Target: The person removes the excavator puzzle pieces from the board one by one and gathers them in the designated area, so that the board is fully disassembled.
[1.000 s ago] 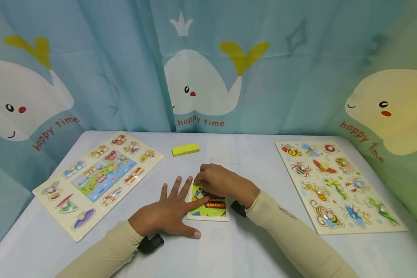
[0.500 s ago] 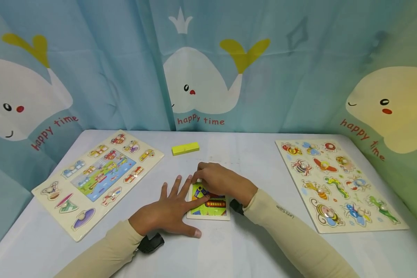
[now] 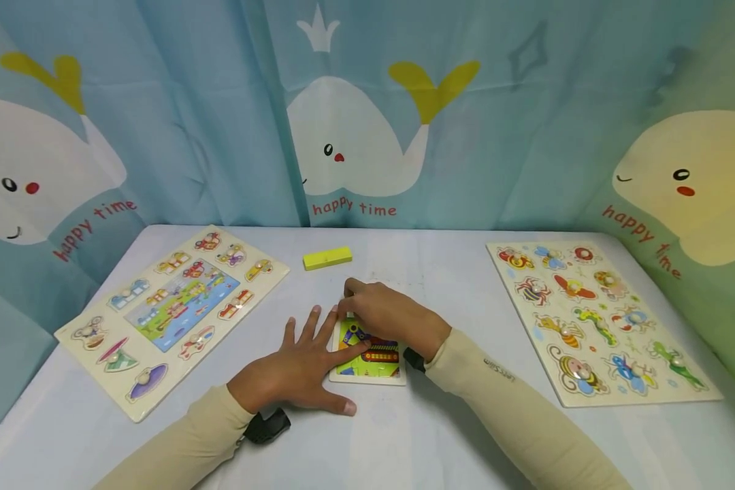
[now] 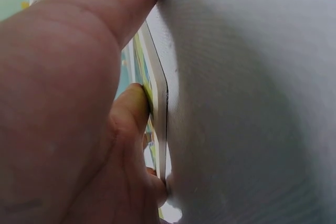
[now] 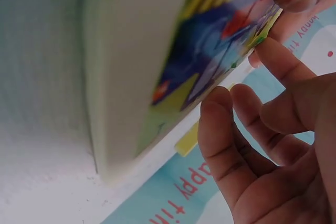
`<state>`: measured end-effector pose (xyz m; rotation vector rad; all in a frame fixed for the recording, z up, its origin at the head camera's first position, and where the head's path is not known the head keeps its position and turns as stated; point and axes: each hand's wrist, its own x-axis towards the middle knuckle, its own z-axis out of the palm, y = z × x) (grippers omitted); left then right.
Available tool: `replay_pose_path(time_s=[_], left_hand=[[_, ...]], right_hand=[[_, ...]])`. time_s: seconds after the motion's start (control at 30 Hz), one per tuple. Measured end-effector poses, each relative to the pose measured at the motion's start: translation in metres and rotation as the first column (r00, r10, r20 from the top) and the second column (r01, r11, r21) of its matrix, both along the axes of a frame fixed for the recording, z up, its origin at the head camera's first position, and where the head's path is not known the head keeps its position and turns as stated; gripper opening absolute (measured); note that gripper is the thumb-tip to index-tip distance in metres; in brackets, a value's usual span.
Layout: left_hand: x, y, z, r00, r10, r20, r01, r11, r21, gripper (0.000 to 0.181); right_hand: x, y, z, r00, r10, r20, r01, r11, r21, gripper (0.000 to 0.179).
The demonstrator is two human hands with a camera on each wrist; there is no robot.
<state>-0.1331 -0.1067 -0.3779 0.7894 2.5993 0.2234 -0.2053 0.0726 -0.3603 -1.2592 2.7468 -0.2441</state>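
A small square jigsaw puzzle [image 3: 380,369] with a red and blue digger picture lies on the white table in front of me. My left hand [image 3: 294,373] is flat with fingers spread. Its index finger [image 3: 350,353] presses on the picture, and its thumb rests on the cloth. Over the puzzle's far left corner my right hand [image 3: 392,314] bends down, fingers curled. In the right wrist view its fingertips pinch the green edge of a puzzle piece [image 5: 266,31] at the corner. From above, the right hand hides the puzzle's far right part.
A large vehicle peg board [image 3: 113,320] lies at the left, and an insect peg board [image 3: 625,401] at the right. Beyond the hands sits a yellow block [image 3: 327,258]. A blue whale curtain [image 3: 233,136] hangs along the table's back edge.
My right hand has shifted slightly left and away from me along the puzzle's far edge. The left hand has stayed in place on the puzzle.
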Motion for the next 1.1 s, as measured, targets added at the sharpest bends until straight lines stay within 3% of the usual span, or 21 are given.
replay_pose_path(time_s=[0.27, 0.6, 0.83, 1.1], left_hand=[[-0.0013, 0.0016, -0.0016, 0.999, -0.019, -0.041, 0.018, 1.000, -0.023, 0.089], [0.0001, 0.0007, -0.0012, 0.999, -0.024, -0.036, 0.023, 1.000, -0.013, 0.088], [-0.0001, 0.0008, -0.0001, 1.000, -0.014, -0.024, 0.013, 1.000, -0.013, 0.089], [-0.0005, 0.0015, -0.0001, 1.000, -0.010, -0.026, 0.009, 1.000, -0.028, 0.090]], right_hand=[[0.0002, -0.0008, -0.0009, 1.000, 0.007, -0.014, -0.006, 0.999, 0.034, 0.029], [0.0007, -0.0005, -0.0025, 1.000, 0.006, -0.027, -0.005, 1.000, 0.027, 0.027], [-0.0025, -0.0005, -0.0041, 0.997, -0.030, 0.068, 0.032, 0.999, -0.037, 0.017], [-0.0008, 0.0029, -0.0028, 0.978, -0.080, 0.194, 0.100, 0.990, -0.099, 0.018]])
